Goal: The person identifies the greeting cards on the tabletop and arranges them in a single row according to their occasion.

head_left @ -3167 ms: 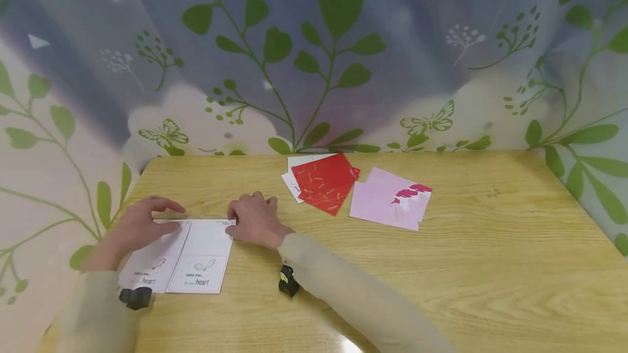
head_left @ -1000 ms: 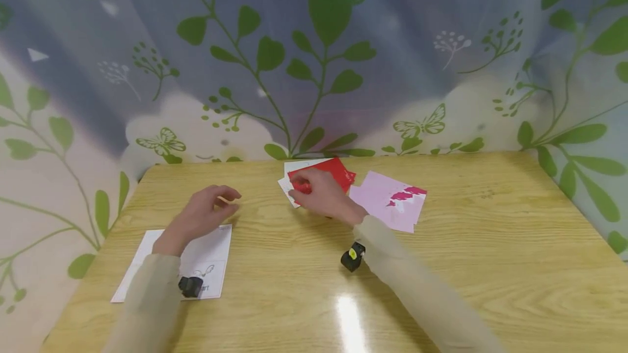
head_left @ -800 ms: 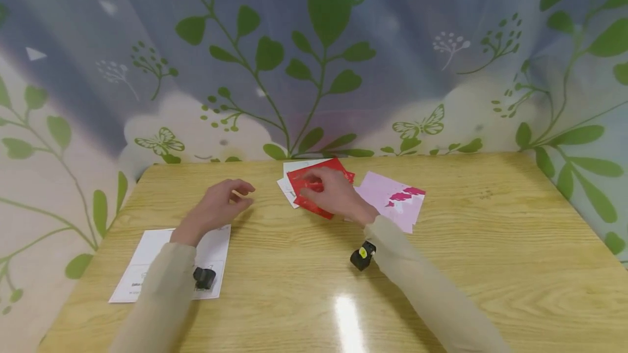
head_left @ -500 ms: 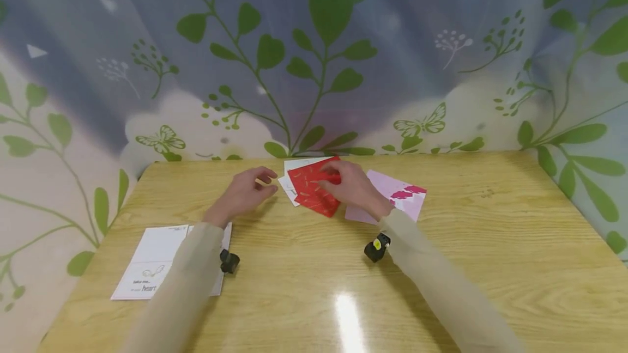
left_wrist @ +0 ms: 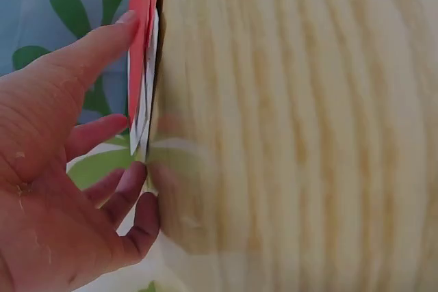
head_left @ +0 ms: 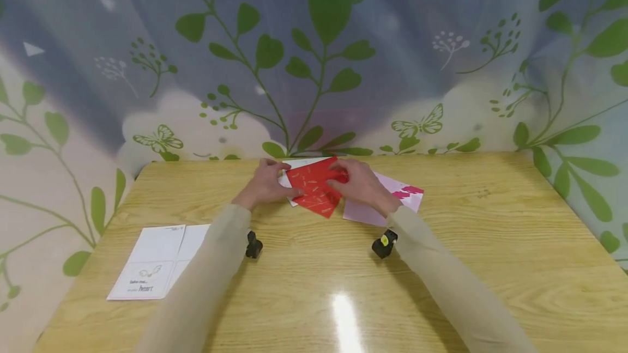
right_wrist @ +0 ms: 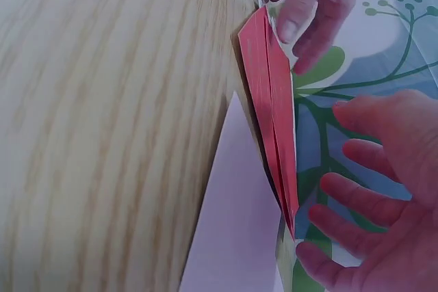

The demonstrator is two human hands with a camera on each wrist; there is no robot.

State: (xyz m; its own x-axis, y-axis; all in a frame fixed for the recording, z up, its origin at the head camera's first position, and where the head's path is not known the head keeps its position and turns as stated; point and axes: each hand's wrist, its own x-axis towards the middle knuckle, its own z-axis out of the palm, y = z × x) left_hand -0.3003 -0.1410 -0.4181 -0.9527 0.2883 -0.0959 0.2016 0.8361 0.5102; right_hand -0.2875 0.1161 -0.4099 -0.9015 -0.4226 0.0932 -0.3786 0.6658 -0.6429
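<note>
Red cards [head_left: 314, 187] with gold marks lie at the table's far edge, on top of white cards [head_left: 285, 181] that show at their left and back. My left hand [head_left: 267, 181] is at the left side of this stack; in the left wrist view its thumb [left_wrist: 102, 42] touches the red card's edge, while the other fingers are spread and loosely bent. Over the right part of the stack hovers my right hand [head_left: 360, 181]; its fingers are spread apart in the right wrist view [right_wrist: 369, 196]. Pink cards [head_left: 355, 212] lie partly under the right hand and forearm.
Two white cards [head_left: 157, 244] printed with wings and lettering lie side by side at the table's left, partly hidden by the left sleeve. A leaf-patterned curtain [head_left: 314, 59] hangs behind the wooden table [head_left: 490, 244].
Both hands have left the white cards at the left. The right hand went over the red cards first and shifted rightward; the left hand followed to the stack's left edge.
</note>
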